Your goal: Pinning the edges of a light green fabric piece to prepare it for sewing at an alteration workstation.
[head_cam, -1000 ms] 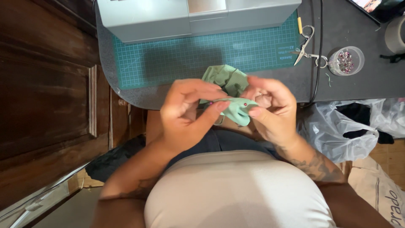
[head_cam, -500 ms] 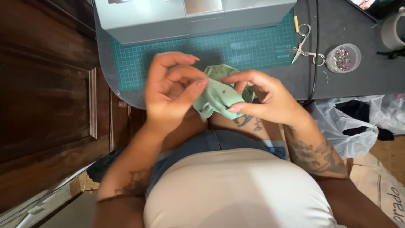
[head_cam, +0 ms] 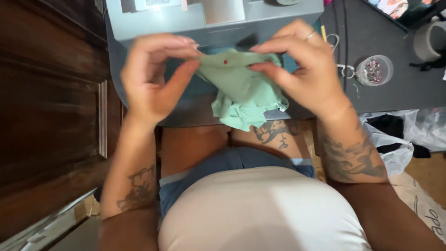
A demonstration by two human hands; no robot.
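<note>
Head view, 1 camera, looking down over the person's lap.

Left hand [head_cam: 155, 79]: raised above the table edge, thumb and fingertips pinched onto the left end of a pale green fabric piece [head_cam: 241, 88]. Grip is closed on the cloth.

Right hand [head_cam: 302, 69]: raised at the same height, fingers pinched onto the right end of the same top edge. A ring shows on 1 finger. Grip is likewise closed on the cloth.

The green fabric piece is stretched between the 2 hands along its upper edge; the rest hangs bunched and folded below, over the near table edge and above the person's thighs. A small red pin head [head_cam: 226, 61] sits in the stretched edge, between the 2 pinches, nearer the left hand.

Behind the hands: a grey sewing machine [head_cam: 213, 18] on a dark table [head_cam: 399, 93]. A strip of teal cutting mat [head_cam: 290, 62] shows just behind the cloth, mostly hidden. To the right, well apart from the cloth, a small round clear dish [head_cam: 374, 69] holds what look like pins, though blur leaves that uncertain. Scissor handles [head_cam: 341, 69] lie just beside the dish, partly covered by the right hand. Clear plastic bags [head_cam: 404, 135] lie on the floor at right.
</note>
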